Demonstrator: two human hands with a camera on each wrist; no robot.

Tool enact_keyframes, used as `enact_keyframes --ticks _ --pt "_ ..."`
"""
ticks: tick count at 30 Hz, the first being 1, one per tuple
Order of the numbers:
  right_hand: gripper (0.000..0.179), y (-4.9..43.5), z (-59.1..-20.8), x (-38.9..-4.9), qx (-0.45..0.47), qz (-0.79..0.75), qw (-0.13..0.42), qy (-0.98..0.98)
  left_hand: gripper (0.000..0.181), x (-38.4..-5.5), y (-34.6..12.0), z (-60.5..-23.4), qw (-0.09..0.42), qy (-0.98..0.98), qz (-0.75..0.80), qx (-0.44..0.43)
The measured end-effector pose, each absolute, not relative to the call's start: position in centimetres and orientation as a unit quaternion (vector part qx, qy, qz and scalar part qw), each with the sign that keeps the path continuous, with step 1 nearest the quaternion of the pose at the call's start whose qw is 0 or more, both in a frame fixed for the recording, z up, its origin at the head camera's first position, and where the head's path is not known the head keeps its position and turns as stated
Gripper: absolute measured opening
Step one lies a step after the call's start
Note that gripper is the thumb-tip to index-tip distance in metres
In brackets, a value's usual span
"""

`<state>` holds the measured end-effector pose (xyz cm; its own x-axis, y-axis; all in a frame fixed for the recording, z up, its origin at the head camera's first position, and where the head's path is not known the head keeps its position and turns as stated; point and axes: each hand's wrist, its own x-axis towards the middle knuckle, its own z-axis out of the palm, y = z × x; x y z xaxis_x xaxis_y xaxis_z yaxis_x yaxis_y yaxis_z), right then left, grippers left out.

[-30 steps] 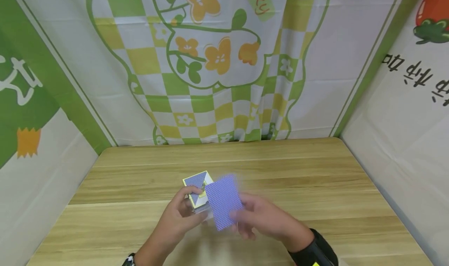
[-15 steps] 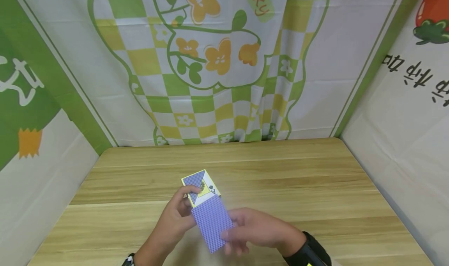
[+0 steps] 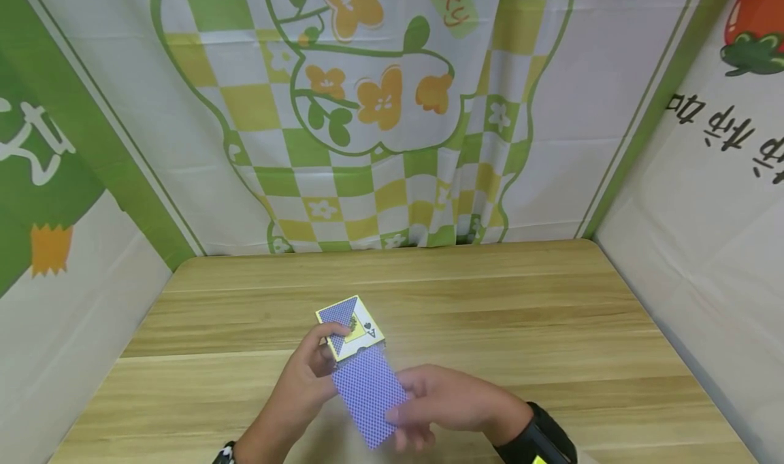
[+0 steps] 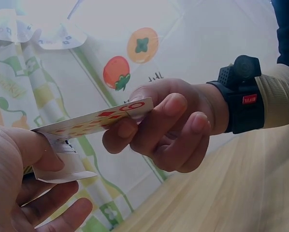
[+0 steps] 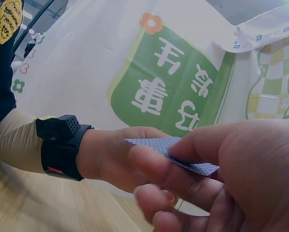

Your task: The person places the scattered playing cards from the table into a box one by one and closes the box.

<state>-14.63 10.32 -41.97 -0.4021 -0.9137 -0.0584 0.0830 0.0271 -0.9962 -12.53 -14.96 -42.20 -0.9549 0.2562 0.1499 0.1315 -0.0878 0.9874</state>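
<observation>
My left hand (image 3: 306,379) holds a card box (image 3: 366,318) printed with a blue pattern and an ace, index finger across its top. The box's near end is open; in the left wrist view my thumb presses its white flap (image 4: 79,169). My right hand (image 3: 444,399) pinches a blue-backed playing card (image 3: 367,396) by its right edge, thumb on the back, fingers beneath. The card lines up with the box, its far edge right at the notched opening. Red diamonds show on the card's face (image 4: 98,121) in the left wrist view. The right wrist view shows the card's blue back (image 5: 156,144).
Both hands are above a wooden table (image 3: 520,301). A printed cloth (image 3: 380,199) hangs along its back edge, with white-and-green cloth walls (image 3: 686,246) on both sides. Dark bands with devices (image 4: 246,99) sit on the wrists.
My right hand has brought the card down and left from beside the box into line with its open end. The card's far edge has slipped under the box's notch. The left hand barely moved.
</observation>
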Motion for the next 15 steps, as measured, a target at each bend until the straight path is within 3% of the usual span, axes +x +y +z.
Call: enact_keyframes --ticks 15 --pt "0.026 10.43 -41.86 -14.60 -0.321 -0.636 0.362 0.602 0.057 -12.54 -15.10 -42.23 0.028 0.677 0.722 0.144"
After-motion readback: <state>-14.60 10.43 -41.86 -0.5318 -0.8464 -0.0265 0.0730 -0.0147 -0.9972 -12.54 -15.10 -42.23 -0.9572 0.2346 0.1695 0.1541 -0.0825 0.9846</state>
